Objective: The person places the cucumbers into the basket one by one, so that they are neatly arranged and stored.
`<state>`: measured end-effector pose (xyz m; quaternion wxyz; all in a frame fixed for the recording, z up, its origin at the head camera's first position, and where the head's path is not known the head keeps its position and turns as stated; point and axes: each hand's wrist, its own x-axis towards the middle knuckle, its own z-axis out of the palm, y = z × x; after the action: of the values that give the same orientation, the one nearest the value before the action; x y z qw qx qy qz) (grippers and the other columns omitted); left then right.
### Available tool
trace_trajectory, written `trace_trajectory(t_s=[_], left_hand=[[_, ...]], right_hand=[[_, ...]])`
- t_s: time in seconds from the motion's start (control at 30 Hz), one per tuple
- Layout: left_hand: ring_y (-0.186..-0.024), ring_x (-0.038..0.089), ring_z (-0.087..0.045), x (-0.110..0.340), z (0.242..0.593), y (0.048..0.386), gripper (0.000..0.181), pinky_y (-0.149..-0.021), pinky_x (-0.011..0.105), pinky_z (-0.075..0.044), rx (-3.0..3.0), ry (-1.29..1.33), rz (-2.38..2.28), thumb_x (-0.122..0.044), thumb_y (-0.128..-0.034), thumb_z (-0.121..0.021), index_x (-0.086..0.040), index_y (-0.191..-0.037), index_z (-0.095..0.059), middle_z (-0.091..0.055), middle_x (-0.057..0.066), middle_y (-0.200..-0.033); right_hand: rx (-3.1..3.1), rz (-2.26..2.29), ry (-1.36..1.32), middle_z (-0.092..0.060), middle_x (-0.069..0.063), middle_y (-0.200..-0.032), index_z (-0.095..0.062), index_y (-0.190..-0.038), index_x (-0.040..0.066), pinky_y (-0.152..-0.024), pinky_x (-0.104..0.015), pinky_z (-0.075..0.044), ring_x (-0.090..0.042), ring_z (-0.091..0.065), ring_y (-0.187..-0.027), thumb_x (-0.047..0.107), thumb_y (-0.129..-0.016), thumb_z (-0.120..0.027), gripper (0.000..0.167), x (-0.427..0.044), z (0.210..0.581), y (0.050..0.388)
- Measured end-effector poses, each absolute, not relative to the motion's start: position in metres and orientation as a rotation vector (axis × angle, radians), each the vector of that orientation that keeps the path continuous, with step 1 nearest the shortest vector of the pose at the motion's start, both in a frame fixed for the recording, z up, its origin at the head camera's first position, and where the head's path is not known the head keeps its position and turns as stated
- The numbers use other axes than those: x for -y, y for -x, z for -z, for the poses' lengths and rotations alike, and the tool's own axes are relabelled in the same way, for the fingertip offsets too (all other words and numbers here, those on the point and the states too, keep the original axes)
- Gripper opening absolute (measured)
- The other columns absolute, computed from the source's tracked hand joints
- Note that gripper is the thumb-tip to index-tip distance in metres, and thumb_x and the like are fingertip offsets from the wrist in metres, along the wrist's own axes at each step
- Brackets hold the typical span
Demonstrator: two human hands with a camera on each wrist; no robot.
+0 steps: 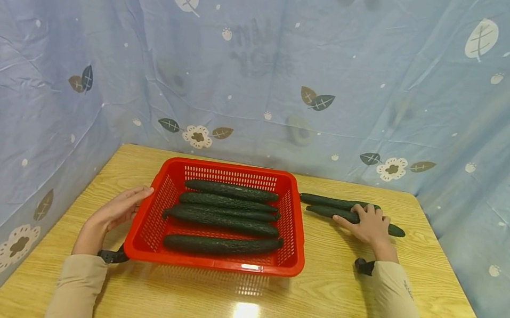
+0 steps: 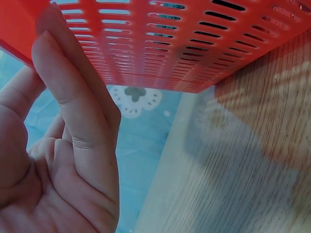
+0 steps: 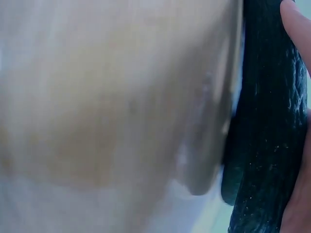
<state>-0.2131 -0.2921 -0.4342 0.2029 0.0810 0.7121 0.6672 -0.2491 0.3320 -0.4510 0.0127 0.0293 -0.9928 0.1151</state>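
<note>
A red plastic basket (image 1: 216,268) holds several dark green cucumbers (image 1: 224,245) lying side by side. My left hand (image 1: 120,210) pinches the basket's left rim; in the left wrist view its fingers (image 2: 90,145) lie along the slotted wall below the rim, the thumb on the rim's other side. Right of the basket, my right hand (image 1: 369,226) grips the nearer of two cucumbers (image 1: 330,212) from above. That cucumber (image 3: 272,121) fills the right side of the right wrist view, with only part of the hand showing. The farther cucumber (image 1: 327,201) lies just behind it.
Everything stands on a wood-grain table (image 1: 311,317). A blue patterned curtain (image 1: 266,74) encloses the back and both sides. Black straps with small devices (image 1: 364,266) sit at the wrists.
</note>
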Motion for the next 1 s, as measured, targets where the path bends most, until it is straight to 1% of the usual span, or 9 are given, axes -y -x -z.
trace_trajectory(t_s=[0.1,0.27,0.4,0.53,0.6,0.67,0.8,0.9,1.0], left_hand=[[-0.082,0.018,-0.067,0.292,0.434,0.213,0.027,-0.07,0.034,-0.055,-1.984,-0.232,-1.861,-0.035,-0.1012,-0.036,-0.01,-0.104,-0.047,-0.065,0.0,-0.092],[-0.081,0.017,-0.066,0.292,0.432,0.213,0.026,-0.07,0.035,-0.055,-1.995,-0.227,-1.862,-0.035,-0.101,-0.037,-0.01,-0.104,-0.047,-0.065,-0.001,-0.092],[-0.083,0.017,-0.066,0.292,0.432,0.213,0.027,-0.071,0.035,-0.054,-2.007,-0.219,-1.853,-0.035,-0.1006,-0.037,-0.01,-0.106,-0.047,-0.064,-0.001,-0.093],[-0.084,0.017,-0.066,0.292,0.433,0.212,0.028,-0.072,0.036,-0.054,-2.013,-0.221,-1.843,-0.035,-0.1007,-0.037,-0.01,-0.109,-0.046,-0.064,-0.001,-0.095],[-0.083,0.017,-0.066,0.292,0.433,0.212,0.028,-0.072,0.036,-0.054,-2.012,-0.219,-1.845,-0.035,-0.1007,-0.037,-0.01,-0.108,-0.047,-0.064,-0.001,-0.094],[-0.083,0.017,-0.066,0.292,0.434,0.212,0.028,-0.072,0.036,-0.054,-2.015,-0.22,-1.845,-0.035,-0.1006,-0.037,-0.01,-0.106,-0.047,-0.064,-0.001,-0.094],[-0.084,0.017,-0.066,0.292,0.433,0.213,0.026,-0.072,0.035,-0.054,-2.01,-0.226,-1.852,-0.035,-0.1007,-0.038,-0.011,-0.104,-0.049,-0.065,-0.001,-0.094],[-0.085,0.016,-0.066,0.292,0.432,0.213,0.029,-0.073,0.034,-0.054,-2.007,-0.235,-1.857,-0.034,-0.1008,-0.038,-0.008,-0.109,-0.049,-0.065,-0.002,-0.095],[-0.089,0.016,-0.066,0.292,0.432,0.212,0.041,-0.076,0.034,-0.054,-2.025,-0.218,-1.854,-0.034,-0.1006,-0.038,-0.001,-0.123,-0.044,-0.065,-0.002,-0.1]], right_hand=[[3.072,-0.351,-0.085,-0.038,-0.026,-0.119,-0.049,-0.121,0.009,-0.079,-0.061,-0.024,-0.051,-0.033,-0.106,0.075,-0.079,-0.045,0.078,-0.33,0.443,0.251],[3.019,-0.338,-0.095,-0.041,-0.022,-0.114,-0.051,-0.118,0.01,-0.075,-0.055,-0.025,-0.045,-0.035,-0.098,0.075,-0.078,-0.046,0.076,-0.324,0.428,0.254],[3.01,-0.305,-0.099,-0.041,-0.021,-0.112,-0.052,-0.116,0.01,-0.074,-0.055,-0.025,-0.043,-0.035,-0.094,0.073,-0.078,-0.048,0.074,-0.32,0.418,0.254],[3.018,-0.269,-0.084,-0.041,-0.02,-0.111,-0.051,-0.117,0.01,-0.073,-0.054,-0.025,-0.041,-0.036,-0.091,0.075,-0.078,-0.046,0.076,-0.316,0.409,0.254],[3.02,-0.265,-0.079,-0.04,-0.02,-0.112,-0.05,-0.118,0.01,-0.073,-0.053,-0.025,-0.042,-0.036,-0.091,0.076,-0.078,-0.045,0.078,-0.315,0.405,0.255],[3.018,-0.271,-0.075,-0.04,-0.022,-0.117,-0.051,-0.12,0.009,-0.074,-0.055,-0.026,-0.044,-0.036,-0.095,0.076,-0.078,-0.044,0.08,-0.313,0.401,0.256],[3.02,-0.286,-0.077,-0.04,-0.023,-0.121,-0.05,-0.123,0.009,-0.076,-0.058,-0.026,-0.047,-0.036,-0.1,0.076,-0.078,-0.043,0.081,-0.307,0.393,0.258],[3.009,-0.298,-0.083,-0.041,-0.022,-0.116,-0.05,-0.122,0.011,-0.074,-0.055,-0.025,-0.044,-0.036,-0.097,0.076,-0.078,-0.044,0.079,-0.302,0.386,0.259],[2.988,-0.317,-0.091,-0.043,-0.02,-0.112,-0.052,-0.119,0.012,-0.073,-0.053,-0.024,-0.04,-0.036,-0.093,0.076,-0.078,-0.046,0.076,-0.296,0.381,0.258]])
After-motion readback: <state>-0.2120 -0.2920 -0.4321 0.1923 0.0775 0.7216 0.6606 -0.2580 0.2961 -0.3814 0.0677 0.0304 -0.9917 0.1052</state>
